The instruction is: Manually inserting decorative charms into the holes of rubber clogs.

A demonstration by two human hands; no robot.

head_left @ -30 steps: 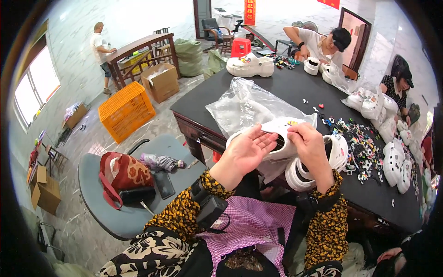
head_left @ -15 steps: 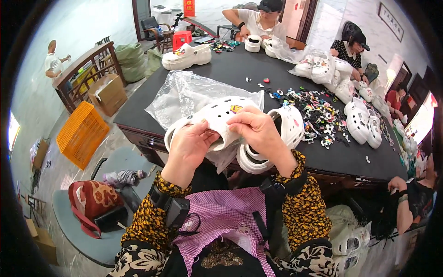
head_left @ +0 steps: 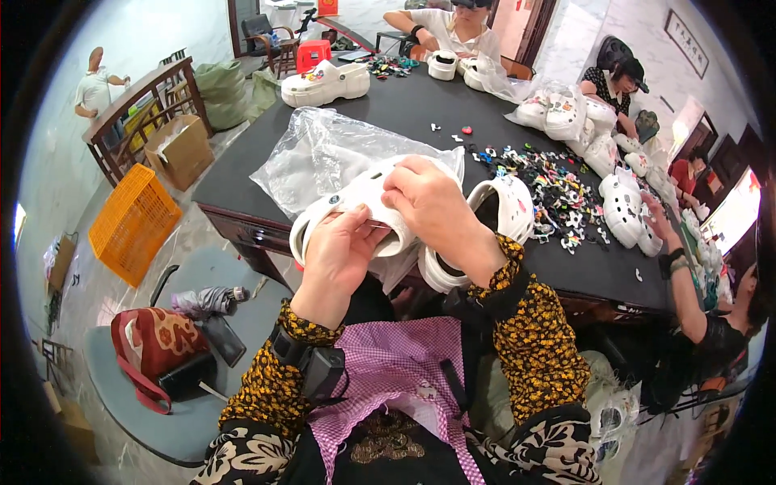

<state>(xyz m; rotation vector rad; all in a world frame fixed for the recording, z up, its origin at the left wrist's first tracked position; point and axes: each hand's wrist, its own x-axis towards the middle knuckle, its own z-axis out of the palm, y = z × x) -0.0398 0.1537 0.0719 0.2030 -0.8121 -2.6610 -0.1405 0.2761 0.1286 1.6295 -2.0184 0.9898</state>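
A white clog (head_left: 356, 187) with holes in its upper lies before me, its toe pointing away. My left hand (head_left: 343, 249) grips it at the foot opening, thumb on top and fingers inside. On the clog's upper rests my right hand (head_left: 432, 210), fingers curled together; whatever they pinch is hidden beneath them. Another white clog (head_left: 514, 212), with charms on it, sits just right of my right hand. A clear plastic bag (head_left: 303, 153) is spread under and beyond the clog I hold. Small colourful shoe charms (head_left: 558, 190) lie heaped to the right.
The black table (head_left: 396, 109) also carries a decorated white clog (head_left: 327, 83) at far left and bagged clogs (head_left: 562, 113) at right. Co-workers sit at the far side and right; one's forearm (head_left: 687, 295) reaches over the right edge. A grey chair (head_left: 121, 396) stands at my left.
My right hand has moved left and farther over the clog's upper, covering the purple-and-yellow charm seen before. My left hand keeps its grip. At right, a co-worker's arm now reaches toward the clogs.
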